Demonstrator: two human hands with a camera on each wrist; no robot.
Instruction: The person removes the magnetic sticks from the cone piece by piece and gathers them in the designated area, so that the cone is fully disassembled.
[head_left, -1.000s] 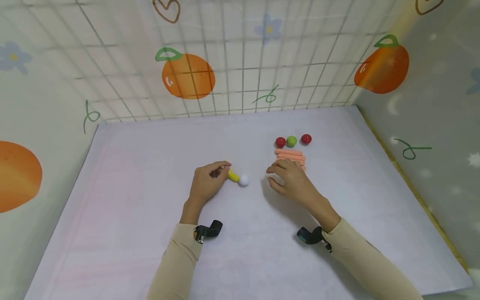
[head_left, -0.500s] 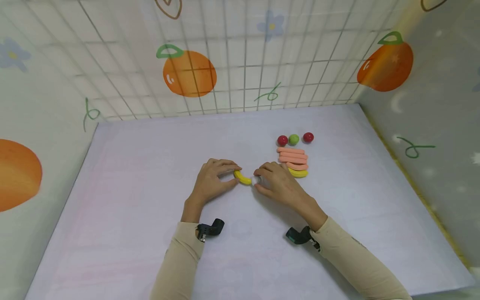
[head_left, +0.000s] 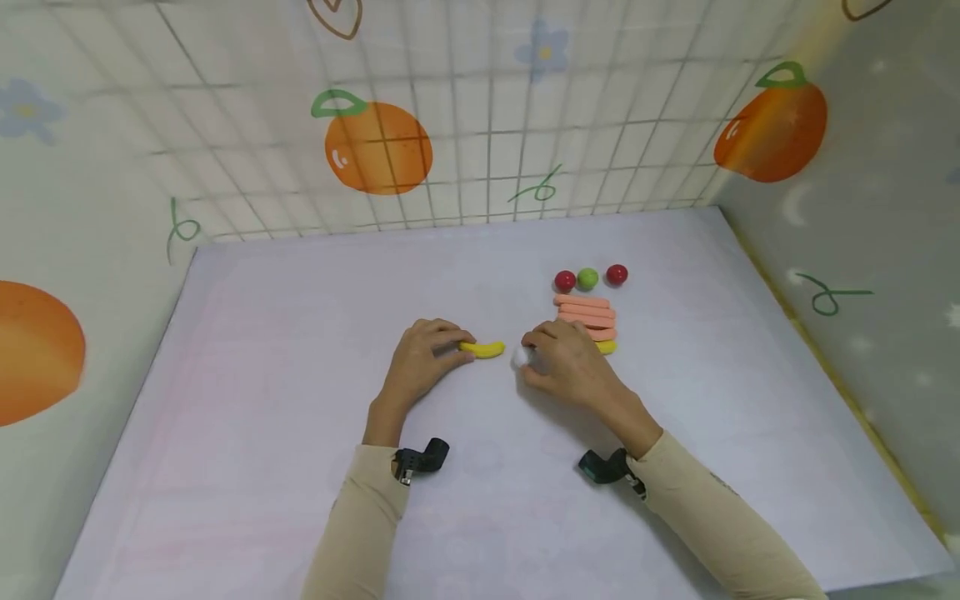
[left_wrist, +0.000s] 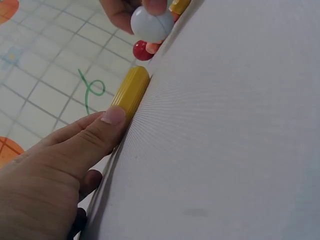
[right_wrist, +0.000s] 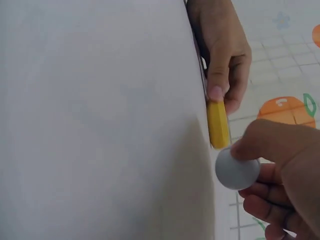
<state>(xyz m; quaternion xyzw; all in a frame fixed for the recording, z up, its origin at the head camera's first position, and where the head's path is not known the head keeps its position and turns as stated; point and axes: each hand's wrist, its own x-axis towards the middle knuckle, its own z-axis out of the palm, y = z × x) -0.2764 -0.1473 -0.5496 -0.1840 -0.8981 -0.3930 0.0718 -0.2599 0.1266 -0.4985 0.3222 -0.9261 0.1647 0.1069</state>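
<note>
Near the table's middle, my left hand [head_left: 422,360] pinches one end of a small yellow toy banana [head_left: 486,350] between thumb and fingers. The banana [left_wrist: 134,90] lies along the table surface in the left wrist view. To its right, my right hand [head_left: 573,362] grips a white ball [head_left: 521,357] with thumb and fingertips. In the right wrist view the ball [right_wrist: 236,170] sits just beyond the banana's free end. Part of the ball is covered by the right fingers in the head view.
Behind the right hand lie several pink sausage-like sticks [head_left: 587,312] in a stack, with another yellow banana [head_left: 606,347] partly hidden at their near side. Farther back sit two red balls [head_left: 617,274] and a green ball [head_left: 587,278]. A patterned curtain [head_left: 480,125] borders the table's far edge.
The right hand came left from beside the sausage sticks, took hold of the white ball and drew back slightly right. The left hand has gripped the banana and turned it nearly level.
</note>
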